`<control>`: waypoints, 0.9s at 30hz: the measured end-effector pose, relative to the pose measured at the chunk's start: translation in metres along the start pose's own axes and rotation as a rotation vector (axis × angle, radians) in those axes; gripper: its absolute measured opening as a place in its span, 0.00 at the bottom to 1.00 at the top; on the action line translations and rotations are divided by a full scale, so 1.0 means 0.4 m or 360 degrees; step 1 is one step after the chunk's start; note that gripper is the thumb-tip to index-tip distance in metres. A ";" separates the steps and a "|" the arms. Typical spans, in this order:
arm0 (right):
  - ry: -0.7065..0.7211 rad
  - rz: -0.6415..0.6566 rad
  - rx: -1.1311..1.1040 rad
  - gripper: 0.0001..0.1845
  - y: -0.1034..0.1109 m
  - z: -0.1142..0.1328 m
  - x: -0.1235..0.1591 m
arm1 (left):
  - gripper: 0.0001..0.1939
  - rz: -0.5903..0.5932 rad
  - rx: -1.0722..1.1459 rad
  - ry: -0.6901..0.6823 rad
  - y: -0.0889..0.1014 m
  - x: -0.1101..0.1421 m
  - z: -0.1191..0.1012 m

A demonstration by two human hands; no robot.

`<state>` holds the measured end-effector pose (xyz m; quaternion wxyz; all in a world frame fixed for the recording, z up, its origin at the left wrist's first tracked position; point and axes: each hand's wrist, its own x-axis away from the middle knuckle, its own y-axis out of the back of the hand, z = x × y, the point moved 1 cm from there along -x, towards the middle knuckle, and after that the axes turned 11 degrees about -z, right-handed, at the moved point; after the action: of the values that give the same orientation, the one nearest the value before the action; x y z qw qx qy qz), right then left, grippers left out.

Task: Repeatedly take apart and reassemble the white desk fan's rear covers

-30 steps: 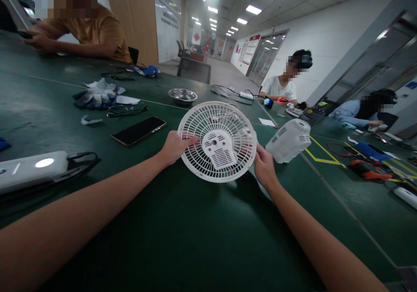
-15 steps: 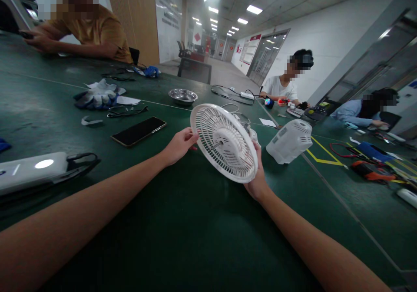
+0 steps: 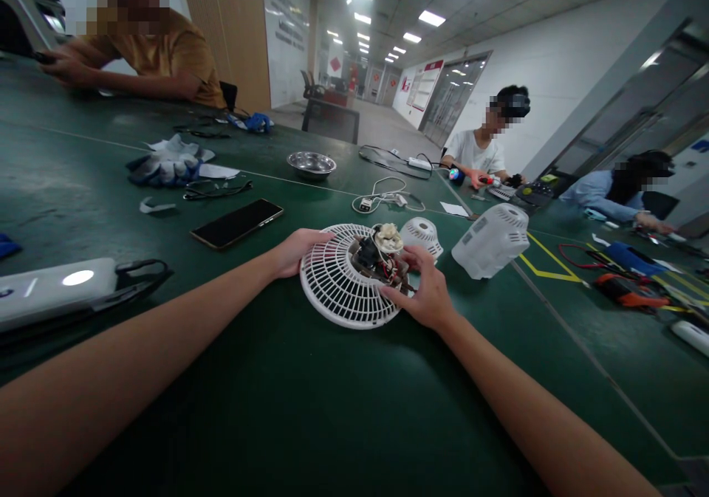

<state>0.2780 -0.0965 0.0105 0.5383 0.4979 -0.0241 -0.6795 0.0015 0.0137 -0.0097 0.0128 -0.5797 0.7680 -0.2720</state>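
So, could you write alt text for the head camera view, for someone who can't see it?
A person's left hand holds a round white fan grille by its rim, the right hand gripping the motor and wires on it. A tall white housing, phone and metal bowl sit nearby on a green table.

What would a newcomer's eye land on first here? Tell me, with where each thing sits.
Probably the white fan grille in the middle, with the left hand at its rim and the right hand at the exposed motor and wiring on top. Next, perhaps, the glowing white spot on the pale device at the left edge, then the translucent white housing right of the grille.
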 end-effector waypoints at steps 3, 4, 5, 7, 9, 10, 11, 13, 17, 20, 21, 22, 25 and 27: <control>0.0091 -0.0107 0.0091 0.30 0.020 -0.017 -0.016 | 0.08 -0.0057 -0.0003 0.0061 0.003 -0.012 0.002; 0.0091 -0.0210 0.0162 0.27 0.027 -0.029 -0.022 | 0.08 -0.0076 -0.0002 0.0062 0.003 -0.013 0.001; 0.0083 -0.0313 0.0254 0.27 0.034 -0.045 -0.030 | 0.07 -0.0095 -0.0003 0.0061 0.002 -0.013 0.001; 0.0045 -0.0451 0.0449 0.32 0.042 -0.085 -0.044 | 0.07 -0.0115 -0.0007 0.0059 -0.001 -0.012 0.000; -0.0049 -0.0450 0.0562 0.38 0.046 -0.132 -0.054 | 0.07 -0.0121 -0.0021 0.0055 -0.002 -0.010 -0.001; -0.0113 -0.0415 0.0570 0.40 0.046 -0.156 -0.058 | 0.07 -0.0124 -0.0029 0.0050 -0.003 -0.010 -0.001; -0.0186 -0.0376 0.0553 0.42 0.047 -0.177 -0.060 | 0.07 -0.0127 -0.0036 0.0045 -0.003 -0.009 -0.001; -0.0358 -0.0335 0.0464 0.45 0.048 -0.210 -0.063 | 0.07 -0.0136 -0.0047 0.0035 -0.003 -0.009 -0.002; -0.0781 -0.0410 0.0181 0.51 0.051 -0.230 -0.070 | 0.07 -0.0133 -0.0044 0.0038 -0.003 -0.008 -0.003; -0.1162 -0.0483 -0.0451 0.38 0.043 -0.200 -0.075 | 0.07 -0.0128 -0.0041 0.0028 -0.005 -0.006 -0.004; -0.1235 -0.0446 -0.0708 0.33 0.037 -0.181 -0.075 | 0.07 -0.0127 -0.0044 0.0030 -0.005 -0.006 -0.004; -0.1255 -0.0382 -0.0937 0.31 0.031 -0.159 -0.072 | 0.07 -0.0124 -0.0048 0.0035 -0.006 -0.006 -0.004; -0.1018 -0.0403 -0.1116 0.26 0.017 -0.079 -0.055 | 0.08 -0.0129 -0.0055 0.0037 -0.004 -0.007 -0.003; -0.0754 -0.0413 -0.0950 0.33 0.011 -0.028 -0.039 | 0.09 -0.0123 -0.0062 0.0020 -0.002 -0.010 0.001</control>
<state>0.2879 -0.0809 0.0176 0.5485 0.1481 0.1139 -0.8150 0.0037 0.0168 -0.0107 -0.0137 -0.6073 0.7503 -0.2610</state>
